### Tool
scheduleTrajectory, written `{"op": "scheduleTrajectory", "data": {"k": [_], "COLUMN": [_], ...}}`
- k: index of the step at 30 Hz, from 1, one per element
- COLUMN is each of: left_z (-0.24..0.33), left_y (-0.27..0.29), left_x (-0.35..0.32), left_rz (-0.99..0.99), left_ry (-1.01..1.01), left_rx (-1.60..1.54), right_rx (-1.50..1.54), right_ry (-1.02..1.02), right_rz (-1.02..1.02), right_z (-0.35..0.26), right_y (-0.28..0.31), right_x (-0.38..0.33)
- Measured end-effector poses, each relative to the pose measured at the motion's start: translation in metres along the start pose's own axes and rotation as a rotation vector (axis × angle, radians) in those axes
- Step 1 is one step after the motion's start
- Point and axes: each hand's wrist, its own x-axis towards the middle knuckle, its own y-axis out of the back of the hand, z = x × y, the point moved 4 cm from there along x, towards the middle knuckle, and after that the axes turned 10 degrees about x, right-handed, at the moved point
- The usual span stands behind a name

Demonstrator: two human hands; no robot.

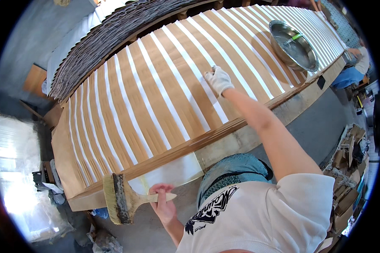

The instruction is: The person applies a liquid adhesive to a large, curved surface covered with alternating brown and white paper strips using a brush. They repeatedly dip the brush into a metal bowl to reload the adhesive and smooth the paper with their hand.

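My left hand (162, 204) is bare and grips the wooden handle of a wide flat brush (118, 198) whose bristle head hangs just off the near edge of the long wooden table (257, 126). My right hand (218, 79) wears a white glove and rests, arm stretched out, on overlapping brown paper sheets (156, 97), fanned so that a white strip shows along each one. Nothing is visibly held in the gloved hand. A glossy pale sheet (173, 173) lies at the table's near edge beside the brush.
A round metal pan (293, 46) with a green-handled tool in it sits on the sheets at the far right. A dark grey stack of sheets (101, 42) runs along the far edge. Another person (354, 67) is at the right end. Cardboard clutter (346, 160) lies on the floor.
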Motion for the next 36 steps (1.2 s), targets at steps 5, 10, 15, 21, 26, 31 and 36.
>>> {"op": "scheduleTrajectory", "data": {"k": [5, 10, 15, 21, 26, 31, 36], "left_z": [0.004, -0.002, -0.004, -0.007, 0.005, -0.05, -0.099], "left_y": [-0.04, -0.121, -0.232, -0.359, -0.437, -0.421, -0.369], "left_x": [0.028, 0.05, 0.034, 0.009, 0.0, 0.04, 0.053], "left_rz": [-0.218, -0.679, -0.968, -1.251, -1.434, -0.876, -0.432], "left_ry": [0.095, 0.307, 0.466, 0.396, 0.256, 0.289, 0.267], "left_rx": [0.079, 0.13, 0.19, 0.363, 0.049, 0.397, 0.378], "right_rx": [-0.156, -0.294, -0.315, -0.523, -0.595, 0.195, -0.4], "right_ry": [0.866, 1.206, 1.039, 1.106, 1.007, -0.117, -0.248], "right_rz": [-0.256, -0.124, 0.115, 0.195, 0.243, 0.54, 0.524], "right_z": [-0.111, -0.135, -0.102, -0.078, -0.024, 0.07, 0.192], "right_y": [0.041, 0.074, 0.138, 0.249, 0.347, 0.483, 0.533], "right_x": [-0.159, -0.217, -0.192, -0.14, -0.044, 0.07, 0.161]}}
